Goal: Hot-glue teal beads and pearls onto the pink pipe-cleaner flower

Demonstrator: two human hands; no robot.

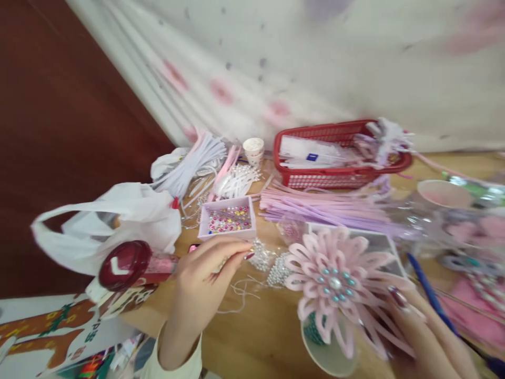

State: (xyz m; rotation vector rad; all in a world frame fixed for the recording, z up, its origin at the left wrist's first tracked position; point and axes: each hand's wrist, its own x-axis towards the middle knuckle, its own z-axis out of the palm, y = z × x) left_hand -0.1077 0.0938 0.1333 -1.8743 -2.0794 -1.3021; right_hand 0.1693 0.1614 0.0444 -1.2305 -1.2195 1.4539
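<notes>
My right hand [424,337] is at the lower right, its fingers wrapped round a pink pipe-cleaner flower [335,279] with a centre of teal and pearl beads; the flower sits over a white cup [327,355]. My left hand [205,279] is at the lower middle, thumb and fingertips pinched together just below a small pink box of coloured gems [228,218]. What the pinch holds is too small and blurred to name. A dark red-capped bottle [134,263] lies right beside that hand on its left.
A red basket [339,176] stands at the back by the draped cloth. Lilac and pink pipe cleaners [323,208] lie in a bundle before it. A white plastic bag [114,221] is at the left, pearl strings [272,263] mid-table, a blue pen [430,295] at the right.
</notes>
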